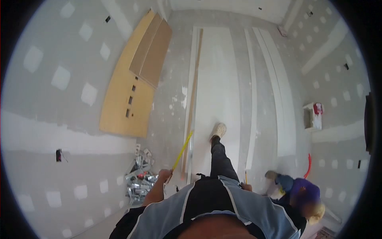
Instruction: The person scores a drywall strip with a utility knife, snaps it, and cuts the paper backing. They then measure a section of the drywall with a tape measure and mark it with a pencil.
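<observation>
Grips the yellow tape measure [182,152] in the left hand [164,175], fingers wrapped shut around the case end, blade run out and slanting toward the near left edge of the long white board [217,79] on the floor. Shows the blade tip reaching the thin wood strip [194,99] that lies along that board's left edge. Keeps the right hand [246,186] just off the board's near right corner, mostly hidden behind the shirt; cannot tell how wide or closed, though a thin yellow stick, probably a pencil [245,176], rises from it. Plants one shoe [219,129] on the near part of the board. Judging by looks: light in the hand, hard and blocky at the case, so best taken there in a full grip; springy and thin along the blade, stiff only while cupped, likely to buckle or snap back if let go, with edges sharp enough to avoid sliding fingers along. Leaves, left of the board, a plywood sheet [127,95] leaning on the wall and a heap of metal brackets [139,181] near the left hand. Places another person [298,191] crouched low to the right of the board's near end, beside narrower white planks [278,87].
</observation>
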